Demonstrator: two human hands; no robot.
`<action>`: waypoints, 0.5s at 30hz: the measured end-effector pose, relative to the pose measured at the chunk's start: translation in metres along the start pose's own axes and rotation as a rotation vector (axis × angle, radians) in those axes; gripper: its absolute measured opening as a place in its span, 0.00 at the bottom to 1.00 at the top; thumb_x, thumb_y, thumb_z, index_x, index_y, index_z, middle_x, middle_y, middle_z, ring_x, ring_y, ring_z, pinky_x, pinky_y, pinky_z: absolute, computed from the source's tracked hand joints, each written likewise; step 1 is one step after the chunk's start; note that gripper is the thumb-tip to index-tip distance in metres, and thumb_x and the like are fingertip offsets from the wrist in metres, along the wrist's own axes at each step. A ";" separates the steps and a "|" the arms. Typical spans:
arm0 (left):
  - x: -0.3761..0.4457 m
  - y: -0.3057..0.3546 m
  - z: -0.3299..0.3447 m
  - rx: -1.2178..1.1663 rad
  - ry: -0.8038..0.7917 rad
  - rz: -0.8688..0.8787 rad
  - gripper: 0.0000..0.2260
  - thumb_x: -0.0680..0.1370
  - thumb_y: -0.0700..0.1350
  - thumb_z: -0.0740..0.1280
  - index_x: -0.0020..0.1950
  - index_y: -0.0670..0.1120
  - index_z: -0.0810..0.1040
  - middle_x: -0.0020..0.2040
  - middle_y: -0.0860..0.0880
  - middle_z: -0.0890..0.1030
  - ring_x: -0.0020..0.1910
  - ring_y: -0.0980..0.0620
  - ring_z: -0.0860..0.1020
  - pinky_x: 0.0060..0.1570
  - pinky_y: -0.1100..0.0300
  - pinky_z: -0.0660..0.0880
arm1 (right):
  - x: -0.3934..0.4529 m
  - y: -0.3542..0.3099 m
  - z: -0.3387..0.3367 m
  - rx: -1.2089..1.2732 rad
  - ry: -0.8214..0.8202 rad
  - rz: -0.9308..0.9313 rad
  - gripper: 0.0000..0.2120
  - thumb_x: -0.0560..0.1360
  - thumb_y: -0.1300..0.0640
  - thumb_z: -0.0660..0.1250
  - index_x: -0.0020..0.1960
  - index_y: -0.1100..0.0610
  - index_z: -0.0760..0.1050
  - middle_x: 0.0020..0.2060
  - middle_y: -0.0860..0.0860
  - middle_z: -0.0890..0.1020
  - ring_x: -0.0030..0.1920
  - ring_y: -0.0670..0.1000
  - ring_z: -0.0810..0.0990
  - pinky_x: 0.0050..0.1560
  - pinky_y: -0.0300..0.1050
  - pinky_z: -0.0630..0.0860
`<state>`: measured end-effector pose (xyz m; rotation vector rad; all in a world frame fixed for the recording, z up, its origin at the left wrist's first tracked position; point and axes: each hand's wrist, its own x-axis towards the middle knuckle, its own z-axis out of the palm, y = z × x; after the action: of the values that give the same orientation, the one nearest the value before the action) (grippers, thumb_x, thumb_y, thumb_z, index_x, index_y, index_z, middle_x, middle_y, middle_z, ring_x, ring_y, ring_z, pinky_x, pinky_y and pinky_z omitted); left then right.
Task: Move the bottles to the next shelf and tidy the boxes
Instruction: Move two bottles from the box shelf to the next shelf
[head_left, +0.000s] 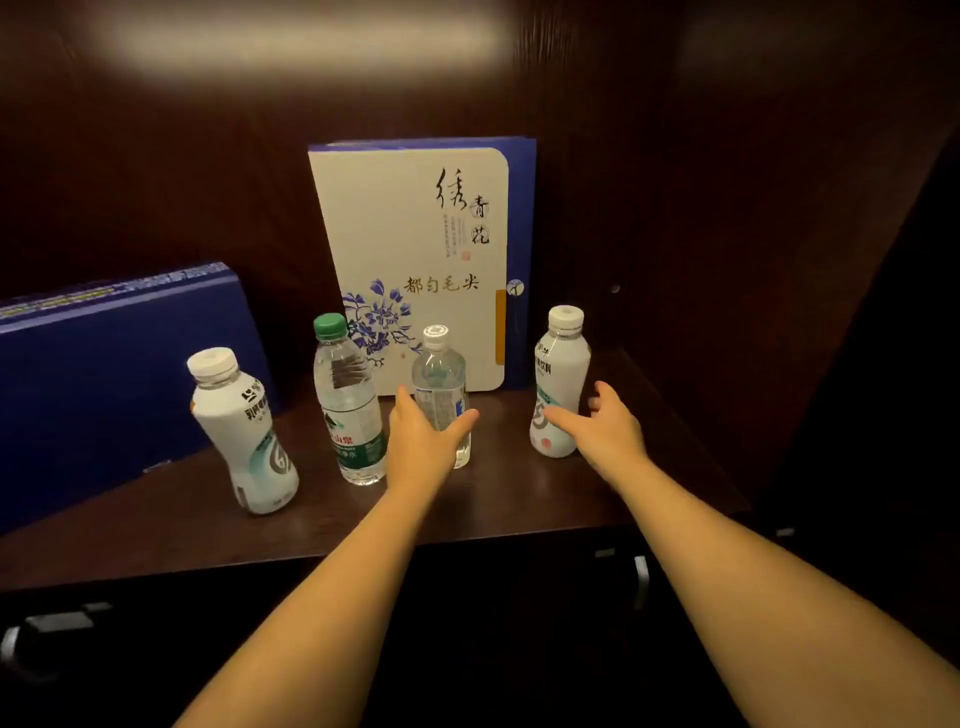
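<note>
Several bottles stand on a dark wooden shelf (519, 509). A white drink bottle (241, 431) is at the left, then a clear bottle with a green cap (349, 400), a clear bottle with a white cap (440, 384), and a second white drink bottle (560, 382) at the right. My left hand (423, 447) is spread in front of the white-capped clear bottle, thumb and fingers on either side of it. My right hand (605, 431) is spread beside the right white bottle, not closed on it. A white and blue gift box (415, 249) stands upright at the back.
A dark blue box (104, 374) leans against the back wall at the left. Dark wooden walls close the shelf at the back and right. Below the shelf's front edge are cabinet doors with metal handles (641, 579).
</note>
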<state>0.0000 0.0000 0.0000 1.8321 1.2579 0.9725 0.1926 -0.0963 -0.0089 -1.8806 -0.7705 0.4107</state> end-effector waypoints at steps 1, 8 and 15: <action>0.003 -0.003 0.003 -0.004 0.008 -0.007 0.40 0.67 0.58 0.74 0.71 0.43 0.61 0.67 0.41 0.70 0.64 0.42 0.71 0.60 0.45 0.71 | 0.003 0.001 0.005 0.010 0.002 -0.003 0.45 0.66 0.43 0.76 0.76 0.55 0.61 0.69 0.55 0.74 0.65 0.57 0.75 0.59 0.52 0.74; 0.015 -0.038 0.030 -0.136 0.038 -0.010 0.39 0.64 0.55 0.77 0.69 0.48 0.62 0.64 0.48 0.74 0.60 0.49 0.74 0.58 0.54 0.72 | 0.028 0.022 0.032 0.261 -0.007 -0.002 0.39 0.62 0.49 0.80 0.69 0.52 0.69 0.59 0.50 0.80 0.56 0.51 0.79 0.53 0.47 0.77; 0.020 -0.050 0.046 -0.168 0.084 -0.049 0.35 0.65 0.55 0.76 0.66 0.49 0.65 0.56 0.54 0.76 0.51 0.54 0.76 0.50 0.59 0.70 | 0.039 0.033 0.045 0.302 0.000 -0.020 0.29 0.65 0.53 0.80 0.62 0.53 0.73 0.52 0.50 0.81 0.50 0.49 0.81 0.40 0.36 0.76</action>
<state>0.0244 0.0274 -0.0607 1.6398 1.2263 1.1032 0.2058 -0.0482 -0.0558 -1.5893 -0.6856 0.4860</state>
